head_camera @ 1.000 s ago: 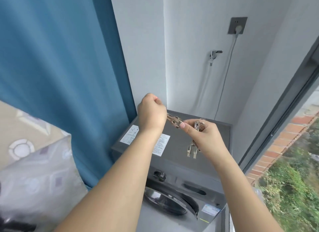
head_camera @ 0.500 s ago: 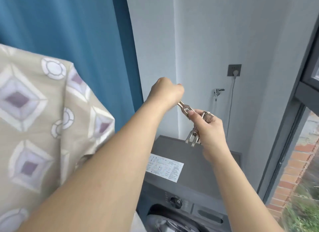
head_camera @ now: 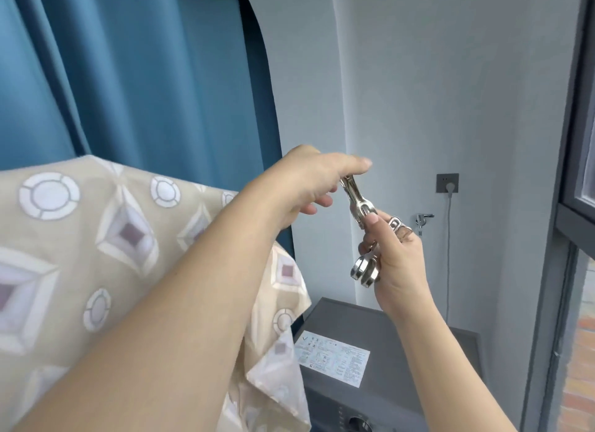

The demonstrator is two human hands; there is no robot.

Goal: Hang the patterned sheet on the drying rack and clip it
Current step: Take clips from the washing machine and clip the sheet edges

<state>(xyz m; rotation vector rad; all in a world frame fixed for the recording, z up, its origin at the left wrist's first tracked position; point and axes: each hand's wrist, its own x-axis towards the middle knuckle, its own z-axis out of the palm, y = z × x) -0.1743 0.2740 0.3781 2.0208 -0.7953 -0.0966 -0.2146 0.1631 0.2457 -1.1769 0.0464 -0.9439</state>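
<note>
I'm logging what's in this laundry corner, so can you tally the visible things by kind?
Hands: 2, left hand and right hand
Metal clips: at least 3
Patterned sheet: 1
Blue curtain: 1
Washing machine: 1
Wall socket: 1
Tap: 1
Total: at least 10

Below my arms stands a grey washer, its flat top bearing a white label stuck near the front left corner; the sheet's edge hangs just beside it.
</note>
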